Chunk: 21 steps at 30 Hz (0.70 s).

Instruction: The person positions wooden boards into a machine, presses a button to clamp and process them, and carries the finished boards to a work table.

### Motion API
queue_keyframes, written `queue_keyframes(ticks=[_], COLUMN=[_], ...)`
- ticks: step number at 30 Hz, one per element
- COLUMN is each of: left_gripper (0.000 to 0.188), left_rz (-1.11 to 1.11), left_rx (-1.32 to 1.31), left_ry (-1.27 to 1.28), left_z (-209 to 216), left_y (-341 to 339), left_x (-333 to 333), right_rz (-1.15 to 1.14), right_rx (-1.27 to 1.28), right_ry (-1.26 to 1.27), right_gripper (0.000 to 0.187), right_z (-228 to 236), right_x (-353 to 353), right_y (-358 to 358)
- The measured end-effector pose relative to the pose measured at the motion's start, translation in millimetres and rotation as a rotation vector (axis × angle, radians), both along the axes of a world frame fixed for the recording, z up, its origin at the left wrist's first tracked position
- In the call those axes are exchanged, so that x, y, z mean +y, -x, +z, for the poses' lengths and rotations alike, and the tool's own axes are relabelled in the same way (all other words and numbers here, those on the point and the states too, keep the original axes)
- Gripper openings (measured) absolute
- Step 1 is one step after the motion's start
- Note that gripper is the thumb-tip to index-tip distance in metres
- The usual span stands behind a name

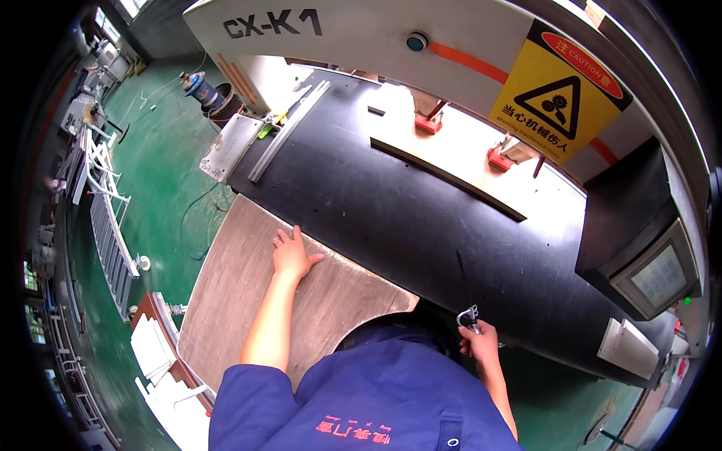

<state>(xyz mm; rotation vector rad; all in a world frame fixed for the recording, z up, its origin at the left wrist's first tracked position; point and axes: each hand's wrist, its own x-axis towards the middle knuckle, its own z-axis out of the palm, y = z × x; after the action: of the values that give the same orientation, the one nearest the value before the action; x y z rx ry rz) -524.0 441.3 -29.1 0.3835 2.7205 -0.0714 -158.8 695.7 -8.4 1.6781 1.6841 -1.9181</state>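
My left hand (293, 255) lies with spread fingers on a wood-grain panel (338, 293), near the edge that meets the black machine table (353, 203). The panel is greyish brown, with a curved cut-out beside my body. To the right, the fingers of my right hand (481, 342) are wrapped round a small silver metal hand tool (468, 317) with a looped top. This tool is held at the table's near edge; most of its body is hidden in the grip, so its exact kind cannot be told.
A white machine beam (368, 37) spans the table, with red-footed clamps (427, 124) beneath it. A dark bar (451, 179) and a metal rail (289, 131) lie on the table. A screen box (654, 274) hangs at right. White pieces (173, 406) and a ladder-like rack (109, 233) stand left.
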Motion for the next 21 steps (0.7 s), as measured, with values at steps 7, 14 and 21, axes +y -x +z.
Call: queue_keyframes(ticks=[7, 14, 21], left_gripper=[0.117, 0.117, 0.119], left_rz=[0.011, 0.015, 0.046], left_rx=[-0.037, -0.077, -0.131], left_ry=[0.092, 0.142, 0.176], left_z=[-4, -5, -7], left_y=[3, 9, 14], left_x=[5, 11, 12], right_rz=[0.057, -0.021, -0.067], right_rx=[-0.001, 0.026, 0.057], right_ry=[0.030, 0.054, 0.005], right_gripper=[0.012, 0.014, 0.015], right_z=[-6, 0, 8], right_x=[14, 29, 51], right_y=[-2, -36, -47])
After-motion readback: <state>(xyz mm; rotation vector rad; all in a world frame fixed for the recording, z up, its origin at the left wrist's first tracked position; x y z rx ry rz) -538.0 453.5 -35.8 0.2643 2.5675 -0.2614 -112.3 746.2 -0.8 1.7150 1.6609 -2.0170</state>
